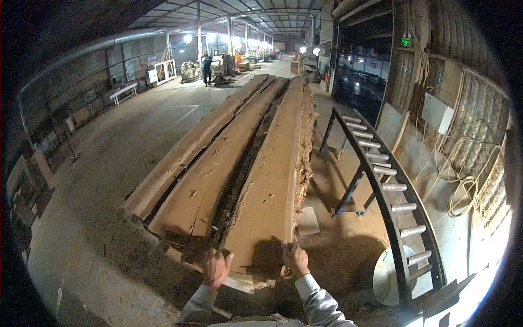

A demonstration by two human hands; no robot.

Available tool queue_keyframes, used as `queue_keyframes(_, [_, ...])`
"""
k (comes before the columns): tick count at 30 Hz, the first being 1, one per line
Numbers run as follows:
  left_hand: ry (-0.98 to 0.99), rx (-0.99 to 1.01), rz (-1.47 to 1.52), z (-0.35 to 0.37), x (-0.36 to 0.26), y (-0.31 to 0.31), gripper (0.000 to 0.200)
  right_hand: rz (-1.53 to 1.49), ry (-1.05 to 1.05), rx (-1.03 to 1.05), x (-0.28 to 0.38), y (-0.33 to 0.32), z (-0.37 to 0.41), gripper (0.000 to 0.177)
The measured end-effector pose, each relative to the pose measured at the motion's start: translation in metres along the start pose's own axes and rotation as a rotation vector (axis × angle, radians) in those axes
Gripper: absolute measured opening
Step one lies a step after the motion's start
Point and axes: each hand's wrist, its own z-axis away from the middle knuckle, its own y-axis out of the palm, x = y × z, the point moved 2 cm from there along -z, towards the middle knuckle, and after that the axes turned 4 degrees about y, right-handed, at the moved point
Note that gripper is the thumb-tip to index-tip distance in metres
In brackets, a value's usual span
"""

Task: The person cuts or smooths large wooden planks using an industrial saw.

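Three long rough-sawn wooden planks lie side by side on a stack, running away from me. At the near end of the right-hand plank point(272, 180), my left hand point(217, 268) is closed on its left edge. My right hand point(296, 259) grips the opposite edge, fingers curled round it. The middle plank point(212, 163) lies just left, a dark gap of bark between the two. Farthest left is another plank point(185, 158) with a wavy edge. Both hands' fingertips are partly hidden under or behind the wood.
A roller conveyor point(384, 171) on black legs stands to the right. A white round disc-like object point(388, 278) is near its lower end. Coiled hose point(463, 196) hangs by the right wall. A person in dark clothes point(207, 71) is far off by machines.
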Motion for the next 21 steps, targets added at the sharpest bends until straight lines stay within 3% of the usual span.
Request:
queue_keyframes(1, [-0.02,0.003,0.046,0.001,-0.004,-0.004,0.059,-0.076,0.223,0.033,-0.009,0.016,0.003,0.055])
queue_keyframes(3, [-0.099,0.055,0.205,0.002,-0.009,-0.011,0.058,0.134,0.197,0.063,0.03,-0.016,-0.007,0.058])
queue_keyframes(4, [-0.021,-0.016,0.109,0.004,-0.003,-0.01,0.057,0.151,0.203,0.08,0.028,-0.017,-0.006,0.057])
queue_keyframes(6, [0.134,-0.151,-0.082,0.002,0.01,0.015,0.057,0.189,0.007,-0.074,0.023,-0.018,-0.004,0.049])
queue_keyframes(7, [0.151,-0.254,-0.087,0.0,0.019,0.036,0.059,0.17,0.033,-0.028,0.023,-0.021,-0.006,0.048])
queue_keyframes(9, [0.061,-0.161,0.194,0.01,0.011,0.048,0.063,0.092,0.215,0.153,0.02,-0.035,-0.01,0.047])
queue_keyframes(12, [0.124,-0.032,0.118,0.031,-0.004,0.035,0.07,-0.035,0.295,0.232,-0.005,-0.063,0.011,0.047])
queue_keyframes(13, [0.14,-0.136,0.139,0.05,-0.024,0.006,0.067,-0.104,0.313,0.247,-0.022,-0.07,0.026,0.047])
queue_keyframes(14, [0.197,-0.053,0.102,0.068,-0.025,0.001,0.065,-0.162,0.331,0.252,-0.041,-0.078,0.044,0.047])
queue_keyframes(15, [0.198,-0.009,0.156,0.085,-0.03,-0.016,0.062,0.006,0.383,0.352,0.027,-0.131,0.052,0.038])
queue_keyframes(16, [0.256,-0.118,0.189,0.107,-0.019,0.025,0.059,0.125,0.188,0.128,-0.009,-0.114,0.083,0.038])
queue_keyframes(17, [0.23,-0.186,0.334,0.122,-0.013,0.039,0.056,0.163,0.201,0.098,-0.013,-0.114,0.101,0.041])
queue_keyframes(18, [0.173,-0.091,0.478,0.137,-0.006,0.036,0.055,0.201,0.214,0.07,-0.017,-0.114,0.118,0.045])
queue_keyframes(19, [0.095,0.073,0.639,0.146,0.002,0.026,0.055,0.159,0.445,0.243,0.022,-0.139,0.141,0.053])
queue_keyframes(21, [-0.039,0.363,0.921,0.161,0.011,0.01,0.054,0.164,0.397,0.188,0.045,-0.148,0.171,0.043])
